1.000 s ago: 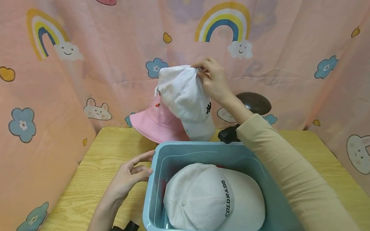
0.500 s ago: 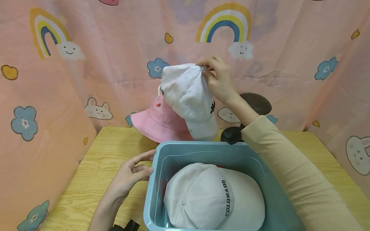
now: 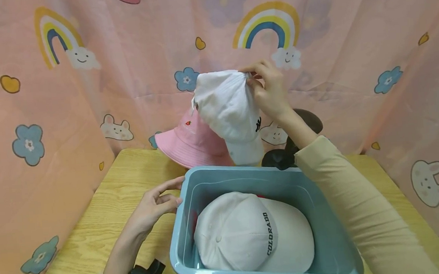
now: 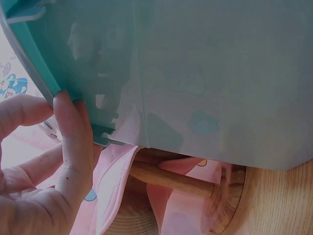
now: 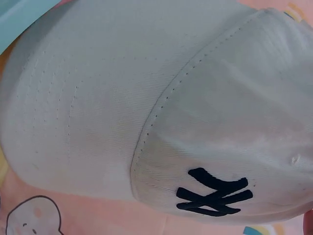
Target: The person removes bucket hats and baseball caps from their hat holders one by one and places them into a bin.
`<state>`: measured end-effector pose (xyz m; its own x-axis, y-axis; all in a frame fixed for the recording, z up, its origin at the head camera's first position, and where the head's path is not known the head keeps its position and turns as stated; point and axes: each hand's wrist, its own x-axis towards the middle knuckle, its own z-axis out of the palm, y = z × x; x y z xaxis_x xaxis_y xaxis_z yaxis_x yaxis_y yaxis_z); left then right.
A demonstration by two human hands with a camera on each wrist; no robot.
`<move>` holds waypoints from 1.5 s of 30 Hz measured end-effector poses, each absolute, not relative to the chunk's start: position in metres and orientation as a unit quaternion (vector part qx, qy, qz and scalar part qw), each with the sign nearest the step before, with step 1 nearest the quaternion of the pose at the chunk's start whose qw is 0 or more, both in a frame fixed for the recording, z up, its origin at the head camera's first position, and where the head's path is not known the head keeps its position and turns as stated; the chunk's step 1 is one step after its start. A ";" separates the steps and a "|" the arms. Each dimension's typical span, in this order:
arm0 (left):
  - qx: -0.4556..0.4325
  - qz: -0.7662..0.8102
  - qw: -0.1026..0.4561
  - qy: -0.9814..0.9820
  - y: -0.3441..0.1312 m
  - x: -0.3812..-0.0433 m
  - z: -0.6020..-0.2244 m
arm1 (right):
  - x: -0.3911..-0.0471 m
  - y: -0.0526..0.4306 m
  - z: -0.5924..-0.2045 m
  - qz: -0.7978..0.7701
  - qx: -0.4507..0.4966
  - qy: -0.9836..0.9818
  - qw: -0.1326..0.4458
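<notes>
My right hand (image 3: 267, 89) pinches the crown of a white baseball cap (image 3: 228, 111) with a black logo (image 5: 212, 193), held in the air above the back of the table. The cap fills the right wrist view. Behind it a pink bucket hat (image 3: 189, 141) sits on a wooden stand (image 4: 181, 183). My left hand (image 3: 157, 205) rests with loosely bent fingers (image 4: 73, 142) against the left rim of a blue plastic bin (image 3: 182, 199). Inside the bin lies a cream cap (image 3: 245, 233) lettered COLORADO.
A dark hat stand (image 3: 302, 125) with a black base stands behind the bin, to the right of the white cap. The wooden table (image 3: 105, 204) is closed in by pink patterned curtains (image 3: 49, 102) on three sides.
My right hand has carried the white cap slightly up and to the right, toward the dark stand. The left hand and the bin have stayed put.
</notes>
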<state>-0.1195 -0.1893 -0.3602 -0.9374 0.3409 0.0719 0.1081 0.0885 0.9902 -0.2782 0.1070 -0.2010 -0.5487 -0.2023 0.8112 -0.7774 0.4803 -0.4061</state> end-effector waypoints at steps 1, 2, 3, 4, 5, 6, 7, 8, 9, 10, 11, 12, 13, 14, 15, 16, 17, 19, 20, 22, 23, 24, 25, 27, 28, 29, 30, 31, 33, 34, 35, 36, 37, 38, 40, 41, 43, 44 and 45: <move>0.154 0.658 0.088 0.732 -0.189 -0.120 -0.360 | -0.277 0.108 -0.200 0.403 0.316 -0.779 0.362; 0.155 0.658 0.087 0.731 -0.189 -0.120 -0.360 | -0.277 0.108 -0.199 0.403 0.319 -0.775 0.368; 0.156 0.659 0.087 0.731 -0.189 -0.120 -0.360 | -0.276 0.109 -0.198 0.403 0.324 -0.770 0.374; 0.157 0.659 0.086 0.731 -0.189 -0.120 -0.360 | -0.275 0.109 -0.197 0.403 0.329 -0.766 0.378; 0.157 0.659 0.086 0.731 -0.189 -0.120 -0.360 | -0.274 0.110 -0.197 0.401 0.333 -0.764 0.381; 0.158 0.659 0.086 0.731 -0.189 -0.120 -0.359 | -0.274 0.111 -0.196 0.400 0.336 -0.761 0.384; 0.158 0.659 0.086 0.730 -0.189 -0.120 -0.359 | -0.273 0.111 -0.195 0.400 0.335 -0.761 0.384; 0.158 0.660 0.086 0.730 -0.189 -0.120 -0.359 | -0.272 0.112 -0.195 0.400 0.335 -0.762 0.384; 0.158 0.660 0.086 0.730 -0.188 -0.120 -0.359 | -0.271 0.112 -0.194 0.401 0.334 -0.763 0.382; 0.157 0.660 0.086 0.730 -0.188 -0.120 -0.359 | -0.271 0.113 -0.193 0.401 0.332 -0.765 0.381; 0.157 0.660 0.086 0.729 -0.188 -0.120 -0.359 | -0.270 0.114 -0.192 0.399 0.330 -0.766 0.381; 0.157 0.660 0.086 0.729 -0.188 -0.120 -0.359 | -0.268 0.114 -0.192 0.399 0.330 -0.765 0.383; 0.157 0.660 0.087 0.729 -0.188 -0.120 -0.359 | -0.268 0.114 -0.191 0.397 0.328 -0.766 0.384; 0.156 0.660 0.087 0.730 -0.188 -0.120 -0.359 | -0.266 0.115 -0.190 0.396 0.327 -0.768 0.383; 0.157 0.660 0.086 0.730 -0.188 -0.120 -0.359 | -0.265 0.116 -0.189 0.396 0.328 -0.767 0.384; 0.156 0.660 0.087 0.730 -0.188 -0.120 -0.359 | -0.265 0.116 -0.189 0.395 0.330 -0.765 0.387; 0.154 0.660 0.088 0.730 -0.188 -0.120 -0.359 | -0.264 0.117 -0.188 0.395 0.331 -0.763 0.390; 0.148 0.660 0.090 0.730 -0.189 -0.120 -0.359 | -0.263 0.119 -0.187 0.396 0.330 -0.762 0.392; 0.147 0.661 0.091 0.730 -0.189 -0.119 -0.359 | -0.262 0.119 -0.186 0.398 0.330 -0.761 0.393; 0.143 0.661 0.093 0.730 -0.189 -0.119 -0.359 | -0.261 0.121 -0.185 0.396 0.330 -0.758 0.399; 0.141 0.662 0.094 0.730 -0.190 -0.119 -0.359 | -0.261 0.121 -0.184 0.395 0.330 -0.758 0.401; 0.142 0.662 0.094 0.730 -0.190 -0.119 -0.359 | -0.260 0.121 -0.183 0.396 0.331 -0.757 0.402; 0.143 0.662 0.093 0.730 -0.190 -0.119 -0.359 | -0.259 0.121 -0.182 0.396 0.333 -0.755 0.404; 0.144 0.664 0.093 0.728 -0.190 -0.119 -0.359 | -0.257 0.122 -0.181 0.399 0.333 -0.752 0.406; 0.145 0.664 0.093 0.727 -0.190 -0.119 -0.359 | -0.256 0.121 -0.181 0.399 0.333 -0.750 0.409; 0.145 0.665 0.093 0.727 -0.190 -0.119 -0.359 | -0.255 0.122 -0.180 0.402 0.329 -0.750 0.409; 0.144 0.665 0.093 0.727 -0.190 -0.119 -0.359 | -0.254 0.122 -0.180 0.406 0.325 -0.750 0.409; 0.143 0.665 0.093 0.727 -0.190 -0.119 -0.359 | -0.253 0.122 -0.180 0.409 0.320 -0.750 0.409; 0.141 0.664 0.093 0.728 -0.189 -0.119 -0.359 | -0.251 0.123 -0.179 0.412 0.309 -0.753 0.410; 0.141 0.664 0.092 0.729 -0.189 -0.118 -0.359 | -0.250 0.123 -0.179 0.413 0.304 -0.754 0.410; 0.141 0.663 0.092 0.729 -0.189 -0.118 -0.359 | -0.250 0.124 -0.179 0.416 0.301 -0.754 0.411; 0.143 0.663 0.090 0.729 -0.189 -0.118 -0.359 | -0.249 0.124 -0.179 0.415 0.302 -0.753 0.412; 0.144 0.662 0.090 0.730 -0.189 -0.118 -0.359 | -0.248 0.125 -0.179 0.414 0.301 -0.754 0.413; 0.146 0.662 0.089 0.730 -0.189 -0.118 -0.360 | -0.247 0.125 -0.178 0.414 0.300 -0.754 0.413; 0.148 0.661 0.088 0.730 -0.188 -0.118 -0.360 | -0.244 0.126 -0.177 0.411 0.304 -0.753 0.415; 0.150 0.661 0.087 0.730 -0.188 -0.118 -0.360 | -0.242 0.126 -0.176 0.409 0.309 -0.751 0.416; 0.148 0.661 0.087 0.731 -0.188 -0.118 -0.360 | -0.239 0.126 -0.175 0.406 0.319 -0.747 0.420; 0.147 0.661 0.087 0.731 -0.188 -0.118 -0.360 | -0.238 0.126 -0.175 0.402 0.328 -0.743 0.422; 0.145 0.661 0.087 0.731 -0.188 -0.118 -0.360 | -0.237 0.127 -0.175 0.398 0.338 -0.740 0.424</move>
<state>-0.1181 -0.1882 -0.3597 -0.9426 0.3276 0.0649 0.0978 0.0850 0.9916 -0.2366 0.1270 -0.1747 -0.4116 -0.1622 0.8968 -0.8376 0.4551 -0.3022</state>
